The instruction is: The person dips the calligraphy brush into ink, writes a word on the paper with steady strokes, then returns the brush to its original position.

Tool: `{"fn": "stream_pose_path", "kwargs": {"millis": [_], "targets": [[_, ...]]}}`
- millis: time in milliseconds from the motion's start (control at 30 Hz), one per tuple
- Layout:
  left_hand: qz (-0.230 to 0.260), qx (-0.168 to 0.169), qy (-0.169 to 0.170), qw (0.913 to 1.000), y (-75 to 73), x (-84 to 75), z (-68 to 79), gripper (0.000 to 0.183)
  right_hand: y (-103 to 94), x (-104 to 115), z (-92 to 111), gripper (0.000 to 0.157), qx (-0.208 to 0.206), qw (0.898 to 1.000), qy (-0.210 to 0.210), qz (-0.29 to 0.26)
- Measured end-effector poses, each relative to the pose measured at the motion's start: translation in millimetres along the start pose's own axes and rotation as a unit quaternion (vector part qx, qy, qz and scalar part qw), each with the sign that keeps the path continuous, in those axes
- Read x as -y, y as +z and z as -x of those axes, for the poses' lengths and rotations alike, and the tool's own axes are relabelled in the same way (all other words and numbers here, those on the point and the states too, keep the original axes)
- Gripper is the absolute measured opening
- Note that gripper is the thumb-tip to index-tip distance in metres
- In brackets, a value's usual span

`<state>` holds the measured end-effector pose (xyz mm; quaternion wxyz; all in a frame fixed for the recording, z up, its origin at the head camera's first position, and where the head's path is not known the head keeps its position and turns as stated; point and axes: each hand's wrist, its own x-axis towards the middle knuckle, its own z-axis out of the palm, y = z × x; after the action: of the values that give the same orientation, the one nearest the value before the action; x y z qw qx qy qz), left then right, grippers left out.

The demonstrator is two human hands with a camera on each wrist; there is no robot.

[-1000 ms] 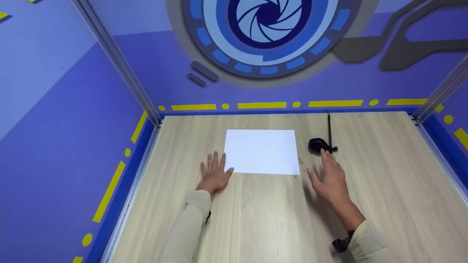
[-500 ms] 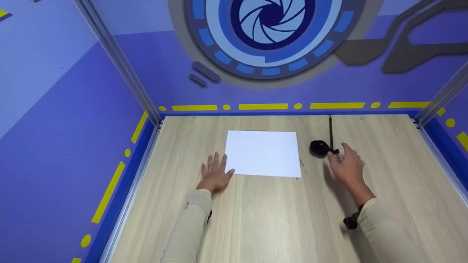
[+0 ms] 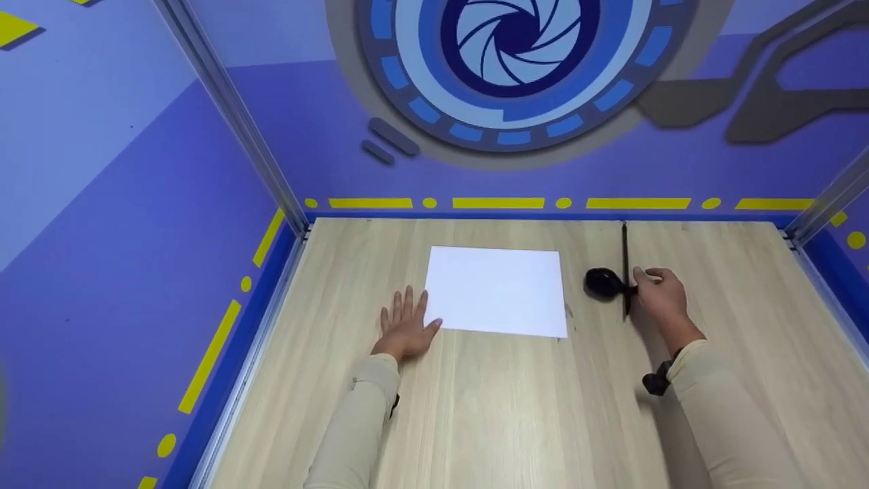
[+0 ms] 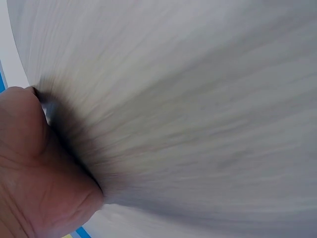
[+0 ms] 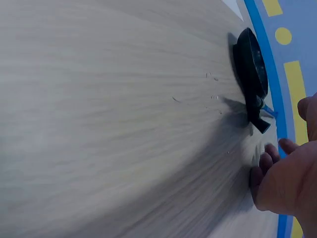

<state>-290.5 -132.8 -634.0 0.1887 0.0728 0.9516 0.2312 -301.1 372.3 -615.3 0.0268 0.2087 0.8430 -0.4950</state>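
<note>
My left hand [image 3: 407,331] lies palm down with fingers spread at the left edge of a blank white sheet of paper [image 3: 495,291], thumb at its lower left corner. In the left wrist view the thumb side of this hand [image 4: 44,168] rests on the tabletop. Right of the paper lies a glossy black round thing [image 3: 602,283] with a short stub [image 5: 257,123]. A thin black rod [image 3: 624,251] runs past the stub. Close beside it on the right is my right hand [image 3: 664,299], its fingers loosely bent; the right wrist view shows a gap between these fingers [image 5: 267,157] and the stub.
The pale wooden tabletop [image 3: 502,407] is bounded by blue-purple printed walls [image 3: 326,163] with metal posts [image 3: 258,142] in the corners. Small dark marks [image 5: 176,99] show on the wood near the black thing. A dark device [image 3: 656,382] sits at the right wrist.
My right hand moves rightward from over the stub to its right side, its fingers bending from straight. My left hand stays at the paper. The whole view shifts slightly.
</note>
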Motion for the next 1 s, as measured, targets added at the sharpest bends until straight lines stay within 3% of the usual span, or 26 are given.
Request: {"fn": "stream_pose_path", "kwargs": {"millis": [200,467,700,867,1000], "targets": [[0.002,0.003,-0.005,1.0000,5.8,2.9,-4.5,0.079,-0.3,-3,-13,0.075,0.008,1.000,0.010,0.004],[-0.020,0.005,-0.010,0.9997,-0.8,-9.8,2.5,0.076,-1.2,-10,-24,0.065,-0.005,1.000,0.008,0.011],[-0.014,0.002,-0.013,0.9998,1.6,-4.7,-1.2,0.078,2.1,-10,-27,0.070,0.016,0.999,-0.014,0.042],[-0.027,0.002,-0.018,0.9995,-3.7,-9.3,7.1,0.076,4.8,-7,-33,0.068,0.022,0.999,0.002,0.032],[-0.025,0.001,-0.014,0.9996,-3.4,-8.7,5.2,0.077,4.9,-5,-37,0.066,0.010,0.999,0.018,0.031]]}}
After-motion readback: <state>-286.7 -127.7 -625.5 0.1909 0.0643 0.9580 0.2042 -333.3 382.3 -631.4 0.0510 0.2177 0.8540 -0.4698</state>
